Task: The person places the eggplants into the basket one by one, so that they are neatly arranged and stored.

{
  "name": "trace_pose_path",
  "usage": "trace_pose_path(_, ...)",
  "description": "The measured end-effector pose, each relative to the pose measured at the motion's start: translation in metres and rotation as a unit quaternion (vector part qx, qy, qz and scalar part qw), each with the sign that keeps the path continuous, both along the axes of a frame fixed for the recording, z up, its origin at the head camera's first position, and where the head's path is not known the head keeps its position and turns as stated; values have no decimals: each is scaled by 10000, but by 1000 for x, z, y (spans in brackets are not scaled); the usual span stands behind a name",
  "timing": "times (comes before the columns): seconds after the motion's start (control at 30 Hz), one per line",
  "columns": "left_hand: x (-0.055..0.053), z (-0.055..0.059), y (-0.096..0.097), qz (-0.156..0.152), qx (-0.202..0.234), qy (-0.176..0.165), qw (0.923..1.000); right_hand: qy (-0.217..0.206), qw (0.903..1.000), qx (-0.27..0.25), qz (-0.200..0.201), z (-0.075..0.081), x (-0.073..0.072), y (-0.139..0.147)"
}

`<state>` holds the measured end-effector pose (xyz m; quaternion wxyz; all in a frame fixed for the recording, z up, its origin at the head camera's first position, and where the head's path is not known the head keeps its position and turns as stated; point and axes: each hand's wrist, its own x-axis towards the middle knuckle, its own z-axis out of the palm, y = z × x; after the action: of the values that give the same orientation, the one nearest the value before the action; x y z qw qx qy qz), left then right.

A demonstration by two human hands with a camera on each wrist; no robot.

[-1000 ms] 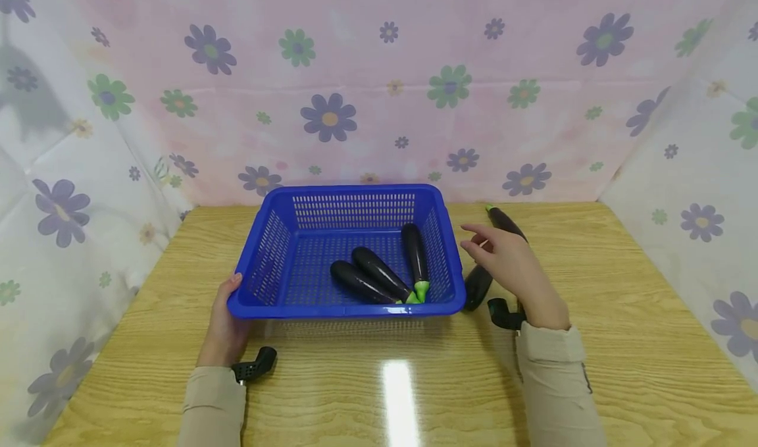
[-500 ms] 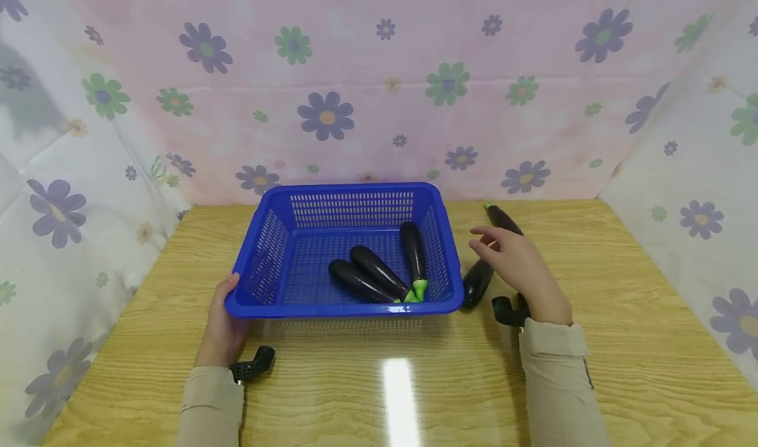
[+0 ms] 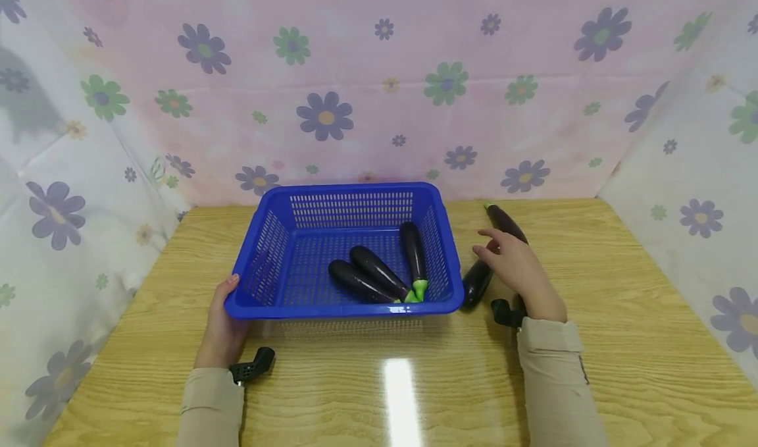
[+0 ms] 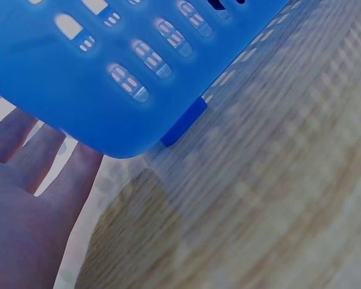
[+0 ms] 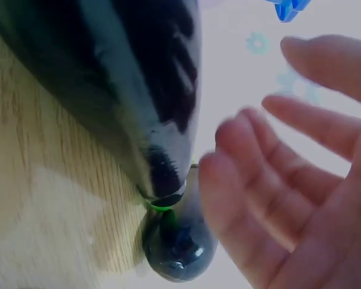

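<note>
In the head view a blue plastic basket (image 3: 278, 311) stands on the table with three dark eggplants in it: one at the right wall (image 3: 413, 253), one in the middle (image 3: 379, 270) and one at the front (image 3: 358, 282). My left hand (image 3: 222, 325) grips the basket's front left corner, thumb on the rim and fingers beneath. Right of the basket, my right hand (image 3: 518, 266) hovers with loosely bent fingers and holds nothing. Under it lies an eggplant (image 3: 476, 284), partly hidden; another eggplant (image 3: 503, 220) lies behind. The right wrist view shows a big eggplant (image 5: 120, 78) beside the fingers.
The wood-grain table (image 3: 331, 381) carries everything, with a bright reflection near its front. Flowered cloth (image 3: 367, 72) hangs behind it and at both sides. A black wrist camera (image 3: 254, 366) sits on the left wrist, and another wrist camera (image 3: 506, 313) on the right.
My right hand has drawn slightly right, away from the basket, over the loose eggplants. The left hand keeps its grip, and the eggplants in the basket lie as before.
</note>
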<state>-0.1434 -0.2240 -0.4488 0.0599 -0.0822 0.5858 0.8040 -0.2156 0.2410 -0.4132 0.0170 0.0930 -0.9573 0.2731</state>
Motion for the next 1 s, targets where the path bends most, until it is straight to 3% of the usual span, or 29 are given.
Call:
trace_pose_path(0.27, 0, 2, 1, 39, -2, 0, 10000, -1001, 9939, 78, -454, -3, 3, 1)
trace_pose_path(0.4, 0, 2, 3, 90, -57, -27, 9999, -1286, 9907, 53, -440, -9, 3, -1)
trace_pose_path(0.8, 0, 1, 2, 44, -58, 33, 10000, -1474, 9883, 123, -380, -14, 0, -5)
trace_pose_path(1.0, -1, -1, 1, 56, -58, 95, 9999, -1509, 9883, 172, -168, -14, 0, -7)
